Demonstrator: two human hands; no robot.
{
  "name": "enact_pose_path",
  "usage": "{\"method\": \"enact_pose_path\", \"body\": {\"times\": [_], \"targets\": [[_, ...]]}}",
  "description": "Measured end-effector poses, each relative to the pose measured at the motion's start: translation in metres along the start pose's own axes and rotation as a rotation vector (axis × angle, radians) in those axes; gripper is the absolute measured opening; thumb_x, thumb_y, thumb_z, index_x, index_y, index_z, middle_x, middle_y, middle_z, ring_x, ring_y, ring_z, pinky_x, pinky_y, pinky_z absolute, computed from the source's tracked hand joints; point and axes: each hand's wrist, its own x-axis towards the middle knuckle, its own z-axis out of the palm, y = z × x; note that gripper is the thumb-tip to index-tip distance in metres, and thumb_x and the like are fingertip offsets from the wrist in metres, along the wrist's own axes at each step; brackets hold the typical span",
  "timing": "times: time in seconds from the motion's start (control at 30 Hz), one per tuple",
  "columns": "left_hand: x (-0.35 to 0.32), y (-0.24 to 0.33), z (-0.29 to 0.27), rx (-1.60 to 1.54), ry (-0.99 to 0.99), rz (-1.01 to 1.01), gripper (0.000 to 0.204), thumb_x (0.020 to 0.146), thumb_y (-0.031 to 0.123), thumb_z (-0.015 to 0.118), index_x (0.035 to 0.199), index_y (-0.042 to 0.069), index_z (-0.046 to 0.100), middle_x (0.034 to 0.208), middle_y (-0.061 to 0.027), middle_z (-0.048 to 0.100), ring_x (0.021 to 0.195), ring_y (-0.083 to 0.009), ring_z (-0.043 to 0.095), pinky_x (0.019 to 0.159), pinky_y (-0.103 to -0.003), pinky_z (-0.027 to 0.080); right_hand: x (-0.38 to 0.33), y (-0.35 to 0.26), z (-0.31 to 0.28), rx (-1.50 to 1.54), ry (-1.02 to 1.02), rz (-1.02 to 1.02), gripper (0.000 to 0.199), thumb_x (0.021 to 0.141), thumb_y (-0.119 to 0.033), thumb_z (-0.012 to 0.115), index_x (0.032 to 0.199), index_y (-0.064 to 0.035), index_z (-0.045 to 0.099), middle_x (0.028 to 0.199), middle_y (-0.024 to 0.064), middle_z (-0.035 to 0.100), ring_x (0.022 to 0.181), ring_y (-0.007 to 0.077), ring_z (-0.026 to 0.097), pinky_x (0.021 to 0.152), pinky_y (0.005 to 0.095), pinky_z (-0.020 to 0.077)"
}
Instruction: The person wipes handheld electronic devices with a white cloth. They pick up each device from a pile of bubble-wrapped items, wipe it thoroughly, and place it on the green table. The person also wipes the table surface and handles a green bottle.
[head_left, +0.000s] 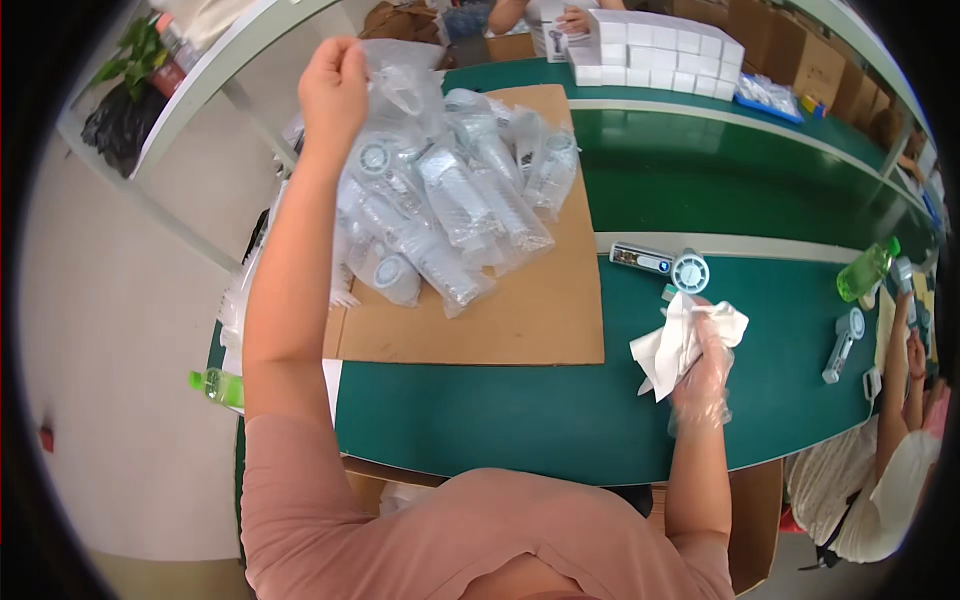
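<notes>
High at the back left, my left hand is closed at the edge of a clear plastic bag, above a heap of bagged devices. These are grey with round heads, like handheld fans, and lie on a flat cardboard sheet. My right hand, in a clear disposable glove, grips a crumpled white cloth over the green table. Just beyond the cloth lies an unbagged grey handheld fan, its round vented head to the right. A small green-and-white piece is partly hidden by the cloth.
Another fan and a green bottle stand to the right, near a co-worker's arms. Stacked white boxes and a blue tray are across the table, beside another person's hands. A second green bottle lies left.
</notes>
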Motion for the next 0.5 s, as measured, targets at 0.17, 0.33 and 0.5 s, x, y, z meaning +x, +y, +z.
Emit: {"method": "enact_pose_path", "body": {"times": [0.17, 0.33, 0.5], "targets": [[0.004, -0.062, 0.025, -0.048, 0.116, -0.287, 0.011, 0.093, 0.01, 0.049, 0.092, 0.004, 0.058, 0.079, -0.0038, 0.061, 0.075, -0.0141, 0.058, 0.067, -0.028, 0.047, 0.003, 0.0, -0.002, -0.02, 0.04, 0.043, 0.035, 0.09, -0.014, 0.053, 0.12, 0.0041, 0.052, 0.108, 0.014, 0.062, 0.094, 0.0213, 0.062, 0.084, 0.0331, 0.0522], [-0.002, -0.024, 0.074, -0.853, 0.197, -0.636, 0.007, 0.095, 0.008, 0.047, 0.097, 0.006, 0.053, 0.082, -0.0049, 0.058, 0.076, -0.0182, 0.059, 0.067, -0.033, 0.051, 0.005, -0.001, -0.015, -0.024, 0.047, 0.025, 0.036, 0.089, -0.015, 0.053, 0.12, 0.0034, 0.052, 0.108, 0.014, 0.062, 0.093, 0.0218, 0.063, 0.083, 0.0329, 0.0526], [-0.033, -0.013, 0.128, -0.832, 0.088, -0.458, 0.009, 0.095, 0.005, 0.044, 0.099, 0.006, 0.052, 0.085, -0.0054, 0.056, 0.075, -0.0181, 0.058, 0.065, -0.033, 0.051, 0.002, -0.007, -0.009, -0.038, 0.019, 0.048, 0.035, 0.089, -0.015, 0.054, 0.119, 0.0037, 0.052, 0.107, 0.0144, 0.062, 0.093, 0.0224, 0.063, 0.081, 0.0333, 0.0536]]}}
